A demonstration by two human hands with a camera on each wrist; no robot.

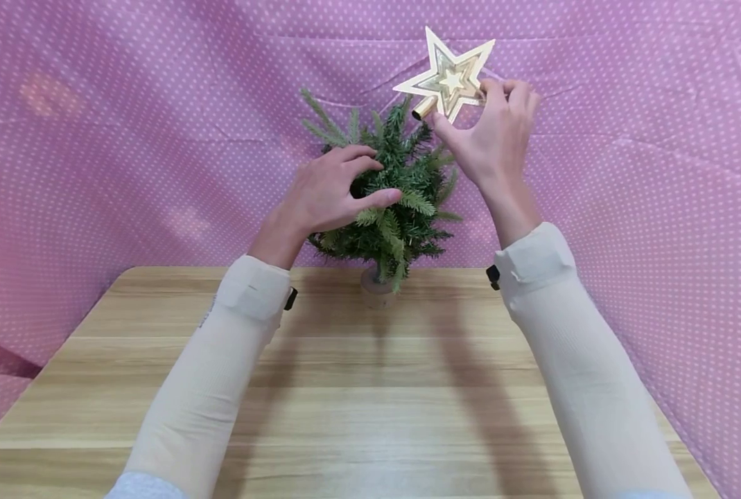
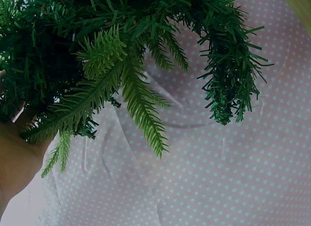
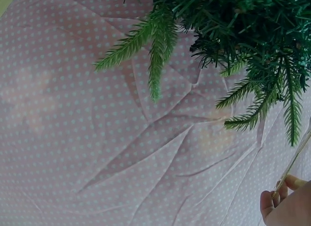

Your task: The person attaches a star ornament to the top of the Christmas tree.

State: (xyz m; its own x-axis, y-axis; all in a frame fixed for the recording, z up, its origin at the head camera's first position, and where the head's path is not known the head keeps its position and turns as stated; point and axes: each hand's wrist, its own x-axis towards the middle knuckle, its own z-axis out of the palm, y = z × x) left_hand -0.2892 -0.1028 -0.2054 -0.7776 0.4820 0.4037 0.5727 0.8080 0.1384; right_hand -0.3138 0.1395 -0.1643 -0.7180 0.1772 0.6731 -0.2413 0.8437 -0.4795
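A small artificial Christmas tree (image 1: 416,225) stands at the back of the wooden table, its base partly hidden by drooping branches. Against its upper left side lies my left hand (image 1: 329,190), thumb extended and fingers spread over the foliage. In the left wrist view, green branches (image 2: 136,90) cover part of that hand (image 2: 17,160). Above and right of the treetop, my right hand (image 1: 501,135) pinches a gold star tree topper (image 1: 451,80) between thumb and fingers. The topper is tilted, with its hollow tube (image 1: 424,107) pointing down-left. Only the star's thin edge (image 3: 293,163) shows in the right wrist view.
Pink cloth (image 1: 189,104) with white dots hangs behind the table and along both sides. The light wooden tabletop (image 1: 370,416) stretches from the tree toward me, with arm shadows across it. Light sprigs (image 1: 323,114) stick out at the tree's upper left.
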